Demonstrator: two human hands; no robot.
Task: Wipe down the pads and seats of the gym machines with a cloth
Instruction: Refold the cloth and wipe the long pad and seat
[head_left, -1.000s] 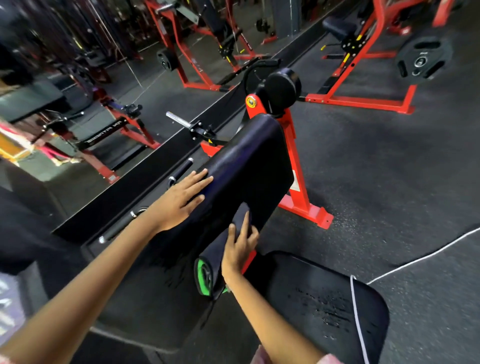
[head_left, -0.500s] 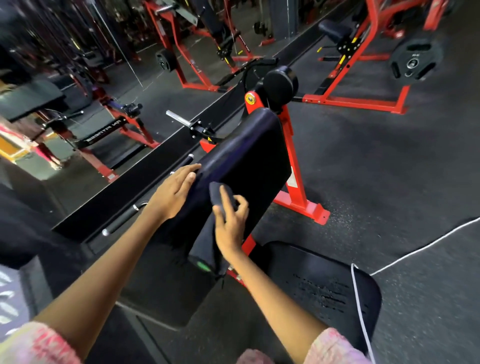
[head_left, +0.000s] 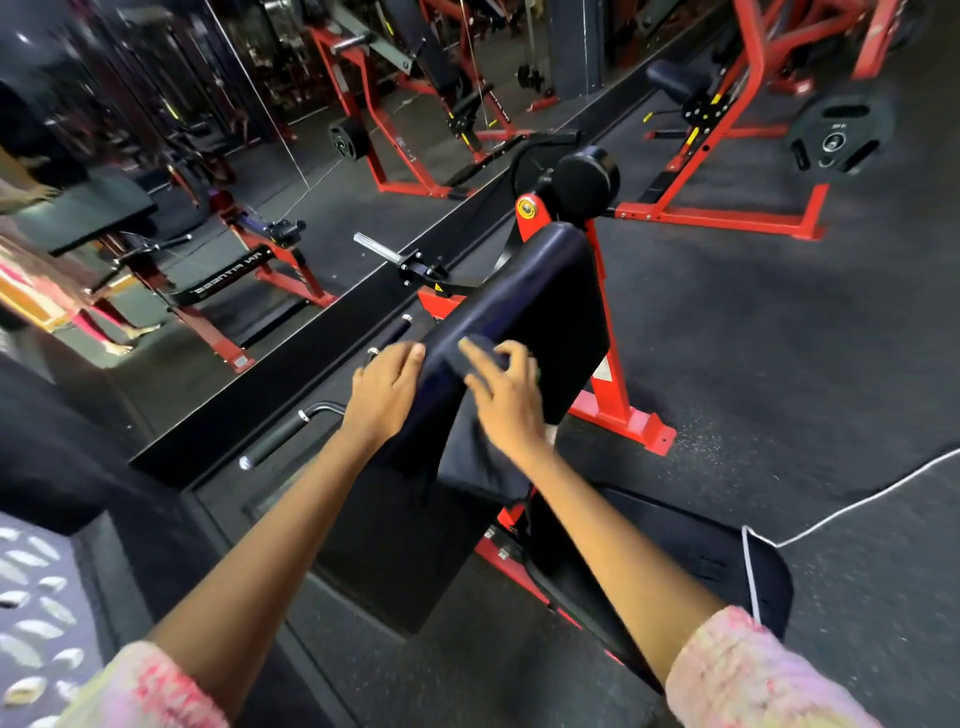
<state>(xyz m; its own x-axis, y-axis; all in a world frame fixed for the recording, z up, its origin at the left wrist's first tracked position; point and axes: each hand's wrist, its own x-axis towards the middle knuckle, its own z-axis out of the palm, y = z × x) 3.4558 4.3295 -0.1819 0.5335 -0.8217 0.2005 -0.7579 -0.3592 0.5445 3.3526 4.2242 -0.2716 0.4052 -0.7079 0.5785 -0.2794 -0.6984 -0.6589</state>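
Dark cloth under my right hand, on the slanted pad.
Pad's long axis runs toward one o'clock; right fingers curl, gripping cloth, while my left hand lies flat-fingered against its nine-o'clock edge.

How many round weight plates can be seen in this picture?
2: one weight plate hangs on the red machine at upper right; another weight plate shows at upper centre-left, apparently a mirror reflection. Others may be hidden in the dark background.
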